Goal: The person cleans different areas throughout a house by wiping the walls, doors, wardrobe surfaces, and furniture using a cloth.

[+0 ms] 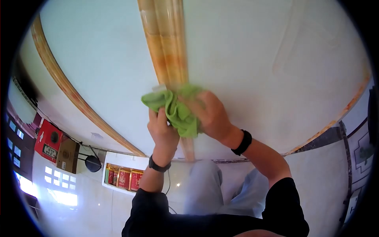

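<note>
A crumpled green cloth (179, 114) is bunched between my two hands, in front of the glossy amber-brown trim strip (166, 43) that runs down the pale wall. My left hand (162, 128) grips the cloth from below, its fingers closed on the lower left part. On the other side, my right hand (211, 112) has its fingers curled on the cloth's upper right part, slightly smeared by motion. Folds of cloth hide some of the fingertips. A small pale piece shows behind the cloth's upper edge; I cannot make out what it is. Each wrist wears a black band.
Pale wall panels (256, 51) spread to both sides of the strip. At the lower left, a white box (103, 183) with red-and-gold containers stands on the shiny tiled floor (87, 217). Beyond it are a black round object (93, 163), a brown carton (68, 156) and a red box (48, 140).
</note>
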Action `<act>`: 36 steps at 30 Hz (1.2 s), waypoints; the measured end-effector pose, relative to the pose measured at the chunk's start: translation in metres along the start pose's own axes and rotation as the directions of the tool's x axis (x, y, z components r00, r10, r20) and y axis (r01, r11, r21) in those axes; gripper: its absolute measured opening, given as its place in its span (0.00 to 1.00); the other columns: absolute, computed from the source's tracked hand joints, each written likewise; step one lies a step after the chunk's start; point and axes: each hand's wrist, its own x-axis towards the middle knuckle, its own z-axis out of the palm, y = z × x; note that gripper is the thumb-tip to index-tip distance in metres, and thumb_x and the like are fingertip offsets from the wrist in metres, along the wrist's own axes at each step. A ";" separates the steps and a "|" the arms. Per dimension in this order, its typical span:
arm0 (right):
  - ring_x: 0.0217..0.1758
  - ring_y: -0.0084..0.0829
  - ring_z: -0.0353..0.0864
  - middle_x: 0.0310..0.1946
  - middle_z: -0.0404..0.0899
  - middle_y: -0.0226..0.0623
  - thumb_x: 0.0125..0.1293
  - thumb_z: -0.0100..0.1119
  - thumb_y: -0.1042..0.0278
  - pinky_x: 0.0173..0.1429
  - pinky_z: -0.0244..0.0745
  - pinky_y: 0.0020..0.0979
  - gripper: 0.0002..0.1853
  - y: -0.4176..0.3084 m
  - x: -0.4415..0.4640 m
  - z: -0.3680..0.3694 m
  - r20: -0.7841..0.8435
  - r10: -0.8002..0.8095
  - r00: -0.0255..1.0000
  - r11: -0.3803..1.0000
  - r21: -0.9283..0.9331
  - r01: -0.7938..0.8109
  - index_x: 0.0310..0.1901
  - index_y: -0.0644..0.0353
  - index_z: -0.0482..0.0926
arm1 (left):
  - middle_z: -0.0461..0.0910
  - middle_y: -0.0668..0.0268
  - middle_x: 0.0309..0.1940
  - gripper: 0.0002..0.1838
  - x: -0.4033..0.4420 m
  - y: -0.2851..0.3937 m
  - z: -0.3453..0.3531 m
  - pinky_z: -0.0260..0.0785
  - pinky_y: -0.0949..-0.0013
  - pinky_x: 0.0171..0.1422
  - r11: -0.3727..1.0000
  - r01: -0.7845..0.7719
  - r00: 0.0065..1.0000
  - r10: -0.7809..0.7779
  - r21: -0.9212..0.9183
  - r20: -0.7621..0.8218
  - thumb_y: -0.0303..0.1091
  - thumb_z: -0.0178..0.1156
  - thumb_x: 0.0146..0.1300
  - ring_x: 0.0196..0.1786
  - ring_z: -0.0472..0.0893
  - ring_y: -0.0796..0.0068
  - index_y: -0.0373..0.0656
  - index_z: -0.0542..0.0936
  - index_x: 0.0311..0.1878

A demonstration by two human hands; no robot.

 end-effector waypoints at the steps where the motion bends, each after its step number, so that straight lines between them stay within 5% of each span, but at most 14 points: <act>1: 0.40 0.42 0.75 0.37 0.72 0.41 0.58 0.62 0.71 0.40 0.71 0.37 0.16 0.001 -0.017 0.009 0.017 -0.001 1.000 1.000 0.005 0.001 0.49 0.60 0.80 | 0.77 0.49 0.49 0.22 -0.017 -0.007 0.001 0.72 0.61 0.53 1.000 0.031 0.998 -0.031 0.007 0.049 0.20 0.68 0.48 0.51 0.79 0.49 0.34 0.78 0.50; 7: 0.39 0.41 0.76 0.37 0.73 0.39 0.60 0.61 0.71 0.37 0.72 0.38 0.11 -0.005 -0.093 0.045 0.081 0.096 0.992 0.995 -0.009 -0.096 0.45 0.60 0.81 | 0.77 0.49 0.46 0.21 -0.078 -0.030 0.005 0.73 0.61 0.49 0.991 0.127 0.962 -0.130 0.031 0.240 0.19 0.67 0.48 0.48 0.79 0.48 0.35 0.79 0.49; 12: 0.38 0.37 0.75 0.36 0.72 0.37 0.61 0.60 0.69 0.38 0.72 0.35 0.16 0.005 -0.076 0.024 0.042 0.125 0.991 0.992 -0.018 -0.125 0.52 0.57 0.81 | 0.78 0.51 0.47 0.20 -0.045 -0.011 0.012 0.72 0.64 0.51 0.999 -0.005 0.990 0.011 -0.042 0.140 0.22 0.68 0.48 0.48 0.79 0.51 0.36 0.79 0.47; 17: 0.40 0.41 0.74 0.38 0.70 0.39 0.46 0.73 0.61 0.45 0.72 0.37 0.35 0.029 -0.073 -0.011 -0.174 0.050 0.983 0.989 -0.126 -0.072 0.60 0.51 0.75 | 0.77 0.55 0.44 0.20 -0.027 0.016 0.056 0.73 0.61 0.42 0.975 -0.087 0.996 0.092 -0.204 0.016 0.17 0.62 0.44 0.44 0.78 0.49 0.43 0.80 0.43; 20: 0.38 0.39 0.72 0.37 0.69 0.38 0.49 0.73 0.62 0.39 0.70 0.36 0.28 0.054 -0.105 -0.007 -0.303 -0.055 0.952 0.971 -0.240 -0.020 0.53 0.56 0.77 | 0.76 0.54 0.44 0.22 -0.049 0.021 0.077 0.72 0.61 0.42 0.970 -0.114 0.989 0.132 -0.215 0.069 0.14 0.59 0.41 0.43 0.78 0.49 0.43 0.80 0.43; 22: 0.36 0.38 0.72 0.37 0.69 0.37 0.51 0.73 0.61 0.37 0.69 0.36 0.25 0.059 -0.123 0.001 -0.378 -0.122 0.918 0.953 -0.302 0.002 0.49 0.58 0.77 | 0.78 0.57 0.43 0.17 -0.068 0.019 0.087 0.72 0.64 0.44 0.967 -0.131 0.989 0.144 -0.219 0.041 0.20 0.65 0.45 0.44 0.80 0.55 0.40 0.81 0.43; 23: 0.38 0.39 0.73 0.38 0.70 0.37 0.49 0.73 0.59 0.39 0.70 0.36 0.27 0.059 -0.132 0.003 -0.366 -0.075 0.928 0.953 -0.299 -0.040 0.52 0.55 0.77 | 0.79 0.58 0.43 0.16 -0.076 0.017 0.094 0.72 0.66 0.46 0.965 -0.145 0.988 0.152 -0.220 0.014 0.22 0.68 0.47 0.44 0.80 0.58 0.39 0.81 0.42; 24: 0.40 0.40 0.73 0.38 0.70 0.37 0.48 0.73 0.58 0.41 0.70 0.36 0.30 0.054 -0.143 0.006 -0.352 -0.025 0.936 0.953 -0.292 -0.084 0.55 0.52 0.76 | 0.76 0.53 0.46 0.23 -0.086 0.012 0.099 0.72 0.61 0.42 0.954 -0.139 0.988 0.150 -0.267 0.021 0.12 0.57 0.40 0.44 0.78 0.49 0.41 0.80 0.43; 27: 0.43 0.37 0.75 0.39 0.72 0.32 0.50 0.70 0.56 0.43 0.71 0.35 0.26 0.041 -0.170 0.029 -0.329 0.083 0.941 0.957 -0.238 -0.168 0.53 0.46 0.78 | 0.76 0.53 0.46 0.23 -0.116 0.001 0.091 0.72 0.60 0.44 0.961 -0.005 0.992 0.039 -0.276 0.117 0.13 0.58 0.40 0.45 0.79 0.50 0.41 0.80 0.44; 29: 0.43 0.35 0.75 0.40 0.72 0.31 0.53 0.68 0.58 0.44 0.71 0.35 0.21 0.039 -0.192 0.054 -0.328 0.095 0.940 0.971 -0.177 -0.159 0.50 0.45 0.79 | 0.79 0.55 0.46 0.17 -0.138 -0.019 0.085 0.72 0.63 0.52 0.985 0.009 0.991 0.014 -0.170 0.136 0.23 0.68 0.48 0.47 0.80 0.54 0.36 0.81 0.44; 35: 0.43 0.34 0.75 0.39 0.72 0.31 0.57 0.59 0.65 0.47 0.74 0.36 0.10 0.016 -0.229 0.095 0.186 0.191 0.964 0.981 -0.004 -0.194 0.42 0.48 0.78 | 0.79 0.56 0.47 0.21 -0.191 -0.056 0.057 0.71 0.64 0.55 0.987 0.154 0.953 -0.140 -0.033 0.269 0.24 0.70 0.49 0.48 0.80 0.56 0.35 0.79 0.49; 36: 0.43 0.34 0.75 0.39 0.72 0.31 0.55 0.60 0.67 0.48 0.75 0.35 0.10 0.013 -0.223 0.089 0.139 0.184 0.973 0.982 0.016 -0.188 0.40 0.50 0.77 | 0.79 0.56 0.47 0.22 -0.192 -0.055 0.056 0.71 0.64 0.55 0.984 0.178 0.945 -0.163 -0.028 0.283 0.25 0.70 0.50 0.49 0.80 0.57 0.35 0.79 0.50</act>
